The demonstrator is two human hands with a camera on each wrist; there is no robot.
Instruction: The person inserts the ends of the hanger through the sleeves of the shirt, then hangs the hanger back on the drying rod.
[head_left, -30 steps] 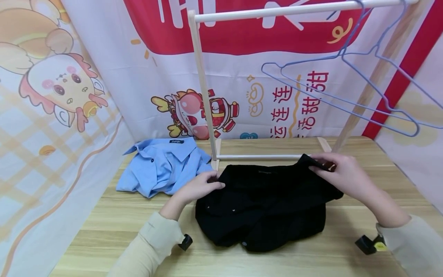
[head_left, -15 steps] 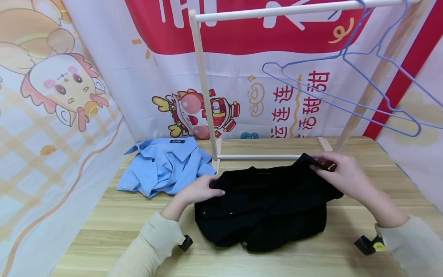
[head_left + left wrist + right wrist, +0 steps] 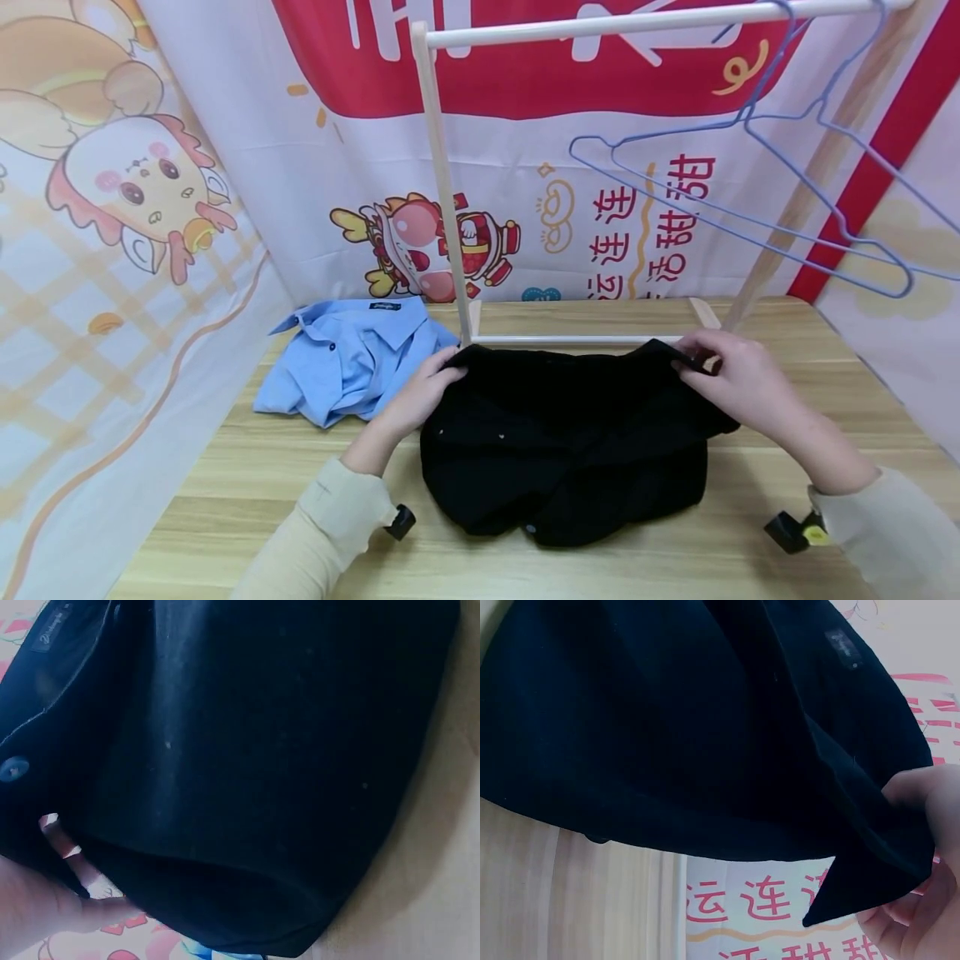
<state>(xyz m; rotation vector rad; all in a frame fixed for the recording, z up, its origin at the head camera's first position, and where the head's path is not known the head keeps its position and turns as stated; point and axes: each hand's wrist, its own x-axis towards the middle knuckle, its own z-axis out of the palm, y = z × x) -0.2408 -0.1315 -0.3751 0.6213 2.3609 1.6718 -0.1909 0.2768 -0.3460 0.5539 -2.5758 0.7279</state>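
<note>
A printed fabric backdrop (image 3: 300, 208) hangs behind the wood-grain table (image 3: 202, 517), where a wooden garment rack (image 3: 442, 183) stands. Before me, nearer than the rack, lies a black button-up shirt (image 3: 555, 458); a crumpled light-blue shirt (image 3: 348, 358) sits left. My left hand (image 3: 422, 396) and right hand (image 3: 738, 375) pinch the black shirt's upper corners.

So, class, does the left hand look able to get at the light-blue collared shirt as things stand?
Probably yes: the light-blue collared shirt lies beside the left hand, nothing visible between them, though its grip must likely release the black shirt first.
</note>
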